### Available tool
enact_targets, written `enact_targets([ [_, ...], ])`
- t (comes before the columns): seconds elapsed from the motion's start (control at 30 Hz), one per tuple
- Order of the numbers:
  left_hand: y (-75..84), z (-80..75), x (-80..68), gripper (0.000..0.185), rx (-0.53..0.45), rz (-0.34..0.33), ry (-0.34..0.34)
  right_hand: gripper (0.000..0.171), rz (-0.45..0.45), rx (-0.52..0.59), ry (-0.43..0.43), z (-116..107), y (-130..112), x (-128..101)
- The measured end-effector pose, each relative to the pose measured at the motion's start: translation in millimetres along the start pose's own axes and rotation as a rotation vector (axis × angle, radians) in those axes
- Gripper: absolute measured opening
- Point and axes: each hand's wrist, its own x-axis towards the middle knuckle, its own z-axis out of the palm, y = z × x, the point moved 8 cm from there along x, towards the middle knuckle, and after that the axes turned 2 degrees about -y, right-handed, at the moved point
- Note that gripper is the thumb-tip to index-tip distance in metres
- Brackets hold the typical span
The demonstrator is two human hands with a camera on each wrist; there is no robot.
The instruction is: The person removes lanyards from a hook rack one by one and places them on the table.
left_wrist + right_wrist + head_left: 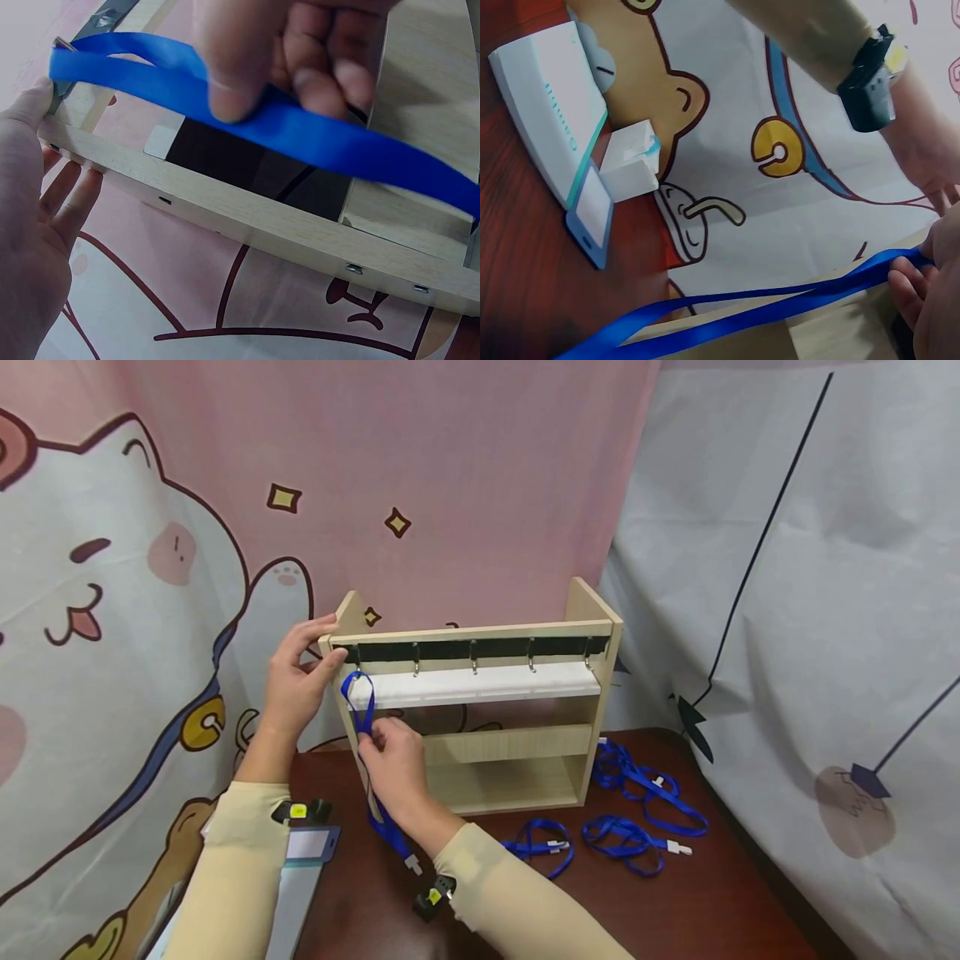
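1. The left hand (296, 681) rests open against the upper left corner of the pale wooden hook rack (517, 743), its fingers (71, 202) straight and slightly apart along the side panel.
2. The right hand (393, 764) pinches the blue fabric lanyard (362, 714) just below its loop, fingers (225, 82) clamped on the strap.
3. The lanyard's loop hangs over the leftmost metal hook (357, 670) of the rack; its tail trails down to the dark red worktop (675, 902).
4. More blue lanyards (633, 839) lie on the worktop, right of the rack.
5. A blue badge holder (309, 843) lies near the left forearm.
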Motion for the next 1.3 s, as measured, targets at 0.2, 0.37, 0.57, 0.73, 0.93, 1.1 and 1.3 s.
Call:
enact_targets([
  [0.2,-10.4,-1.2,-1.0,0.036,-0.006,-0.006,-0.006,0.022,0.023,0.050,-0.026,-8,-6,5],
  [0.37,16.2,0.2,-2.4,0.033,-0.024,0.005,-0.011,0.021,0.010,0.068,-0.029,-16,-15,11],
  [0.57,20.0,-0.3,-1.9,0.033,-0.026,0.007,-0.009,0.021,-0.051,0.088,-0.074,-28,-34,19],
  [0.73,20.1,-0.6,-1.1,0.033,-0.019,0.012,-0.005,0.021,-0.129,0.061,-0.114,-43,-50,26],
  [0.93,19.6,-0.6,-0.7,0.034,-0.006,0.002,-0.009,0.016,-0.138,0.085,-0.198,-59,-61,29],
  [1.1,19.0,-0.8,-0.7,0.034,0.000,-0.008,-0.012,0.014,-0.136,0.121,-0.254,-70,-65,29],
  [1.3,20.3,1.4,-1.6,0.034,0.005,-0.014,-0.017,0.022,-0.180,0.120,-0.278,-81,-68,27],
])
